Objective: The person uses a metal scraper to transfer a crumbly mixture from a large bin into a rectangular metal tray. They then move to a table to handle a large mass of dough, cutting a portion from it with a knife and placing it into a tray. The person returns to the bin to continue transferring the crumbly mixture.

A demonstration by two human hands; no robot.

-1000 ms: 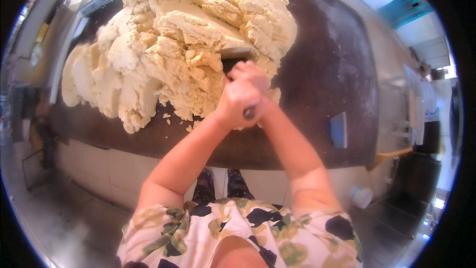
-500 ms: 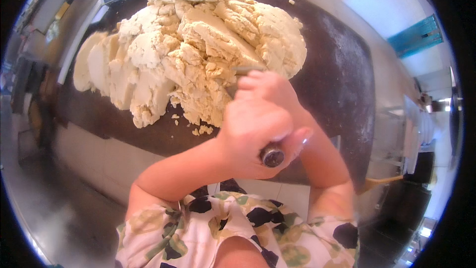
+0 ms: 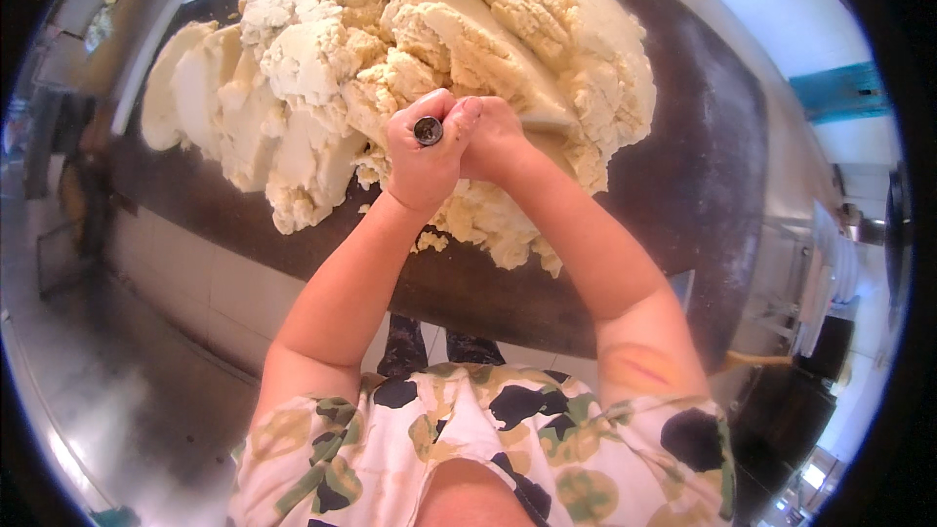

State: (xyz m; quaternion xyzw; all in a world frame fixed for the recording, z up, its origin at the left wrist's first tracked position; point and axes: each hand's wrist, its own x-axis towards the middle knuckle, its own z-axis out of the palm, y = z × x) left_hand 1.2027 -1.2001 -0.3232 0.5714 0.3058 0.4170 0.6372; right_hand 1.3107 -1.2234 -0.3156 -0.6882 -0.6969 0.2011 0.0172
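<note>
A big, lumpy mound of pale yellow dough (image 3: 332,68) lies on a dark worktop (image 3: 683,195). My left hand (image 3: 422,168) is closed round the handle of a bladed tool (image 3: 427,131), whose round, metal-rimmed butt faces up. The blade is hidden now below my hands. Right against it, my right hand (image 3: 494,141) is also closed over the front of the dough. Its fingertips are out of sight, but the earlier frame shows this hand at the tool's grey metal part. Crumbly dough bulges toward me under the right wrist.
Small dough crumbs (image 3: 429,242) lie near the front of the mound. Dough slabs (image 3: 220,112) lean at the left side. White flour dust marks the worktop at the right. A pale tiled wall (image 3: 200,268) is below the worktop's near left edge.
Both hands have moved away from me and to the left with the tool. Its handle has swung from pointing toward me to standing more upright. More crumbly dough shows in front; the view has shifted slightly.
</note>
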